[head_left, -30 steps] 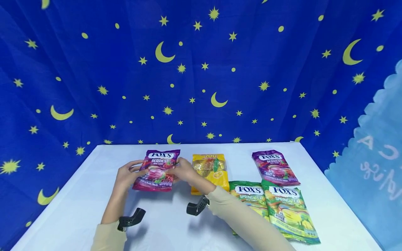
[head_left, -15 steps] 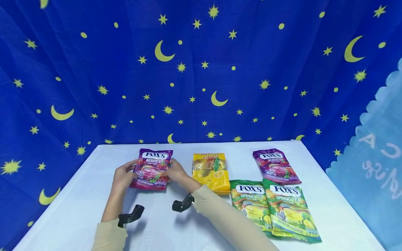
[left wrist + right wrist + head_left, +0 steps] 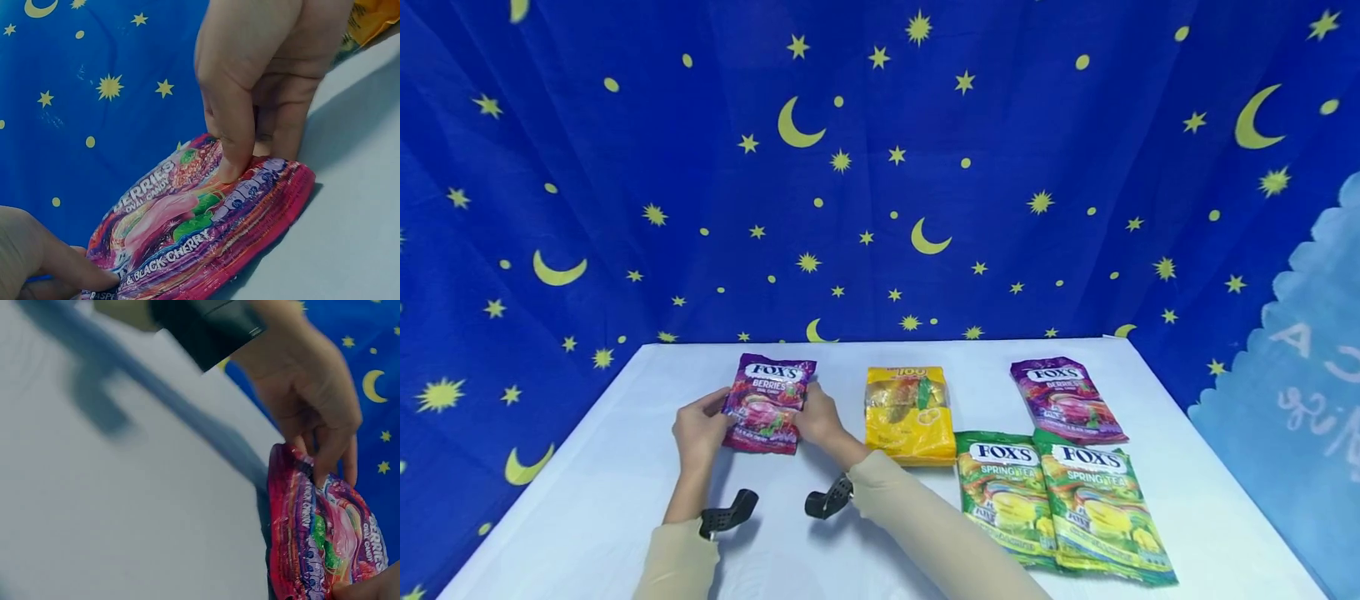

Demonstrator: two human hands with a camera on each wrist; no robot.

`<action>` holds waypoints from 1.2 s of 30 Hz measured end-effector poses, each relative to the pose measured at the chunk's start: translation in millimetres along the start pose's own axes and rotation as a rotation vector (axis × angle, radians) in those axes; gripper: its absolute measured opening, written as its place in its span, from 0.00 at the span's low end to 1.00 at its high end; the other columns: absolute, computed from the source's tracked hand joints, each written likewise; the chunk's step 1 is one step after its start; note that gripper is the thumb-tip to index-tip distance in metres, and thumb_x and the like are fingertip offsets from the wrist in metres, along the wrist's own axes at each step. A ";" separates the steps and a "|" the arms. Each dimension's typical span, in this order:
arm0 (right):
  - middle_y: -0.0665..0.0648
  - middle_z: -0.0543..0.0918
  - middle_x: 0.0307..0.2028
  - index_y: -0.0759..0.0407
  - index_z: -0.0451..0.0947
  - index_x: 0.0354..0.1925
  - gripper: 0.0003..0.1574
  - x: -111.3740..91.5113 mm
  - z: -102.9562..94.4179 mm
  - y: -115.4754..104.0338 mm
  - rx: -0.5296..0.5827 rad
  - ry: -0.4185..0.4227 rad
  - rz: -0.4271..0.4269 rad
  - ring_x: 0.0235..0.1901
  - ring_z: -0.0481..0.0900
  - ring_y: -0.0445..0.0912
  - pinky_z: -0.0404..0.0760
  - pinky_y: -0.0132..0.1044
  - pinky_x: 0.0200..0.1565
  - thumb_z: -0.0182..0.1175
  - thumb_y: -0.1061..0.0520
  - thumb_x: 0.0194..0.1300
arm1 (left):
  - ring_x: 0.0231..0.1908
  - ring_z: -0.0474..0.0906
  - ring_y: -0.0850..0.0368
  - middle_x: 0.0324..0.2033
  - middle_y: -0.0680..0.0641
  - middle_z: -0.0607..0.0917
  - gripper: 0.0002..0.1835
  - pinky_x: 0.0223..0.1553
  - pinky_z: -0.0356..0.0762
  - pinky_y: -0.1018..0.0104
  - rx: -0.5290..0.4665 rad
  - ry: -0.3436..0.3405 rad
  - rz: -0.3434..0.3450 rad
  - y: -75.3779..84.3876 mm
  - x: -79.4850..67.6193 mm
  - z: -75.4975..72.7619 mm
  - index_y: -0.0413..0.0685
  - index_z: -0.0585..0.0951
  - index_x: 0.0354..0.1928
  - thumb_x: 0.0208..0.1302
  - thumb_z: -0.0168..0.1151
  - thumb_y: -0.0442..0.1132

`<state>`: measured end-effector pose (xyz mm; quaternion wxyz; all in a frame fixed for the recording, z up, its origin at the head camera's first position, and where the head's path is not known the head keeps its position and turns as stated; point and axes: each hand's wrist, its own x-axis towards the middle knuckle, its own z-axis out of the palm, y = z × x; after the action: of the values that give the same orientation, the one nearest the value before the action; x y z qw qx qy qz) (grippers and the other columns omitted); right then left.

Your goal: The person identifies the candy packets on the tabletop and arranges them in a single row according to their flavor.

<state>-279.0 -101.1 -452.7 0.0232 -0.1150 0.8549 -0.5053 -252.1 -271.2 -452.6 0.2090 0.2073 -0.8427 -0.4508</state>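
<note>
A purple and pink bag of Fox's Berries candy [image 3: 765, 407] is at the left of the white table, its printed face toward me. My left hand [image 3: 702, 427] grips its left edge, thumb on the front. On the right edge my right hand [image 3: 822, 421] pinches it, thumb in front and the other fingers behind. In the left wrist view the candy bag [image 3: 181, 219] lies between both hands, its bottom edge close to the tabletop. The right wrist view shows the bag's bottom edge [image 3: 284, 531] beside its shadow; whether it touches the table I cannot tell.
Right of the hands lies a yellow candy bag [image 3: 912, 425]. Two green Fox's Spring Tea bags, one [image 3: 1003, 500] partly under the other [image 3: 1108, 512], lie at the front right. Behind them is another purple Berries bag [image 3: 1067, 400]. A blue star-patterned cloth [image 3: 865, 183] hangs behind the table.
Both hands have carried the Berries bag a little to the left, away from the yellow bag, then held it nearly in place. The view has shifted slightly; the other bags lie as before.
</note>
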 end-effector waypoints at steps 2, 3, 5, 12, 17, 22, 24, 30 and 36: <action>0.67 0.81 0.42 0.73 0.68 0.54 0.25 -0.7 0.1 -1.2 -0.057 0.011 -0.029 0.44 0.81 0.54 0.80 0.42 0.44 0.62 0.68 0.58 | 0.53 0.75 0.34 0.49 0.33 0.81 0.27 0.56 0.70 0.43 -0.002 -0.003 0.012 -2.1 0.0 0.8 0.35 0.79 0.55 0.48 0.60 0.20; 0.68 0.81 0.42 0.73 0.68 0.54 0.25 -1.2 -0.4 -2.0 -0.076 0.019 -0.037 0.43 0.81 0.55 0.81 0.42 0.43 0.61 0.68 0.59 | 0.53 0.75 0.34 0.49 0.33 0.81 0.27 0.56 0.70 0.43 0.005 -0.004 0.020 -3.0 -0.3 1.3 0.35 0.79 0.55 0.49 0.60 0.21; 0.68 0.82 0.40 0.73 0.69 0.52 0.22 -1.6 -1.1 -3.6 -0.097 0.034 -0.035 0.40 0.82 0.54 0.81 0.42 0.41 0.60 0.68 0.59 | 0.54 0.74 0.33 0.49 0.31 0.80 0.26 0.57 0.68 0.42 0.011 -0.014 0.025 4.3 -6.4 -1.2 0.34 0.79 0.55 0.49 0.60 0.20; 0.66 0.81 0.38 0.72 0.74 0.50 0.21 -1.2 0.7 -6.7 -0.255 0.073 -0.001 0.39 0.81 0.54 0.81 0.44 0.41 0.63 0.64 0.58 | 0.56 0.71 0.32 0.49 0.30 0.80 0.25 0.59 0.65 0.40 0.074 -0.039 0.035 10.9 -11.7 -3.6 0.33 0.78 0.56 0.51 0.59 0.21; 0.63 0.78 0.40 0.66 0.74 0.58 0.26 -1.6 -0.1 -9.8 -0.444 0.040 0.082 0.36 0.79 0.52 0.81 0.44 0.37 0.62 0.58 0.62 | 0.55 0.72 0.31 0.50 0.29 0.78 0.24 0.55 0.69 0.41 0.104 -0.093 0.045 12.8 -10.7 -3.8 0.32 0.77 0.57 0.54 0.58 0.22; 0.61 0.77 0.41 0.62 0.74 0.60 0.25 -1.0 -1.6 -10.5 -0.517 -0.012 0.112 0.35 0.78 0.50 0.80 0.42 0.36 0.59 0.55 0.67 | 0.55 0.71 0.30 0.50 0.28 0.78 0.25 0.54 0.70 0.41 0.134 -0.132 0.043 13.6 -10.4 -4.5 0.31 0.77 0.56 0.53 0.58 0.24; 0.61 0.77 0.42 0.63 0.73 0.60 0.25 -0.8 -1.9 -11.0 -0.529 -0.031 0.103 0.35 0.78 0.49 0.81 0.41 0.36 0.58 0.55 0.68 | 0.56 0.70 0.30 0.50 0.28 0.78 0.25 0.55 0.68 0.40 0.148 -0.142 0.044 13.3 -10.5 -4.9 0.30 0.77 0.56 0.51 0.58 0.24; 0.63 0.76 0.41 0.67 0.73 0.57 0.23 -1.6 -2.8 -10.8 -0.505 -0.062 0.094 0.33 0.76 0.48 0.80 0.41 0.36 0.56 0.57 0.68 | 0.56 0.69 0.29 0.51 0.27 0.77 0.26 0.57 0.65 0.39 0.179 -0.189 0.045 10.7 -11.8 -5.7 0.29 0.76 0.57 0.52 0.57 0.25; 0.65 0.77 0.38 0.74 0.74 0.48 0.17 -4.6 -5.5 -7.4 -0.396 -0.081 0.040 0.37 0.76 0.51 0.79 0.43 0.43 0.53 0.62 0.66 | 0.56 0.69 0.28 0.51 0.26 0.76 0.26 0.58 0.65 0.39 0.182 -0.197 0.046 10.0 -12.9 -6.1 0.26 0.74 0.57 0.52 0.56 0.24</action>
<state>-274.1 -98.7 -443.9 0.0446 -0.1207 0.9380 -0.3218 -239.7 -263.2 -443.2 0.1159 0.1610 -0.9011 -0.3857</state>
